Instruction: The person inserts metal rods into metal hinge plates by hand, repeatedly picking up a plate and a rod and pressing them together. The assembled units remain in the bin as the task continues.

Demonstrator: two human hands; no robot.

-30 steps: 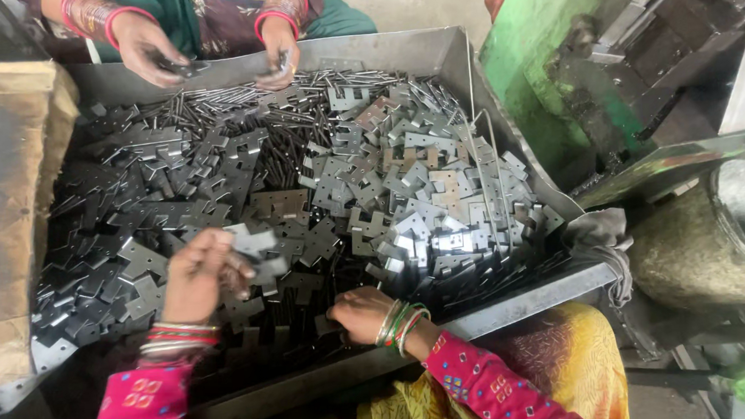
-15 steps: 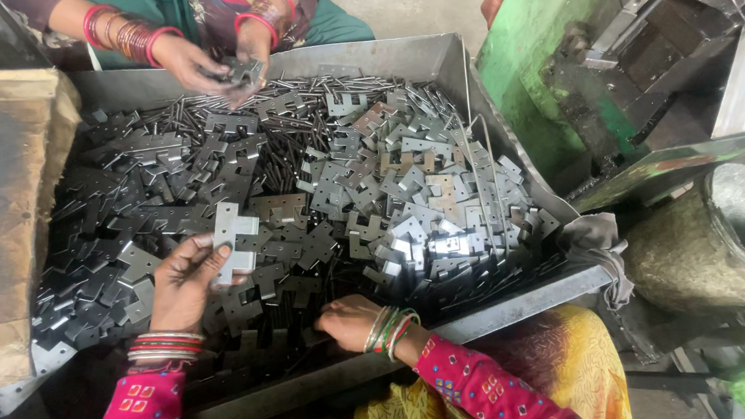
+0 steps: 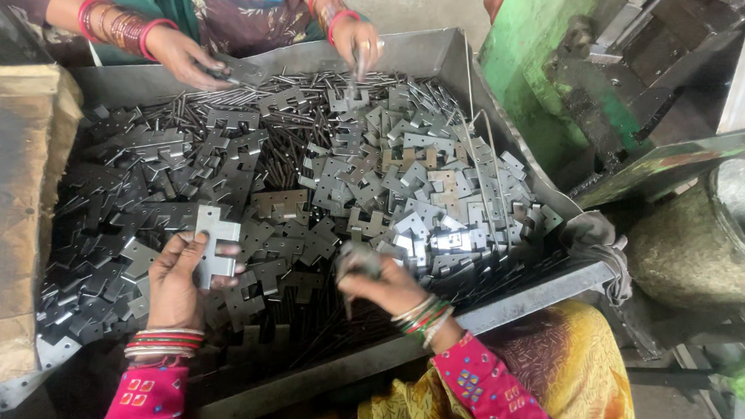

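My left hand (image 3: 172, 284) holds a flat grey metal plate (image 3: 214, 243) with notched edges, lifted a little above the heap. My right hand (image 3: 385, 285) is closed on another small metal piece (image 3: 354, 257) and a thin dark pin, just over the near part of the pile. Both hands hover over a large metal tray (image 3: 432, 49) filled with several loose stamped plates (image 3: 422, 190) and thin metal pins (image 3: 293, 154).
Across the tray another person's two hands (image 3: 182, 58) (image 3: 357, 42) pick at parts near the far rim. A brown sack (image 3: 15, 203) lies at the left. A green machine (image 3: 603, 78) stands at the right, with a round metal vessel (image 3: 706, 243) beneath it.
My left hand has raised its plate higher. My right hand has moved up from the tray's near edge and closed on a piece. The other person's hands have shifted apart along the far rim.
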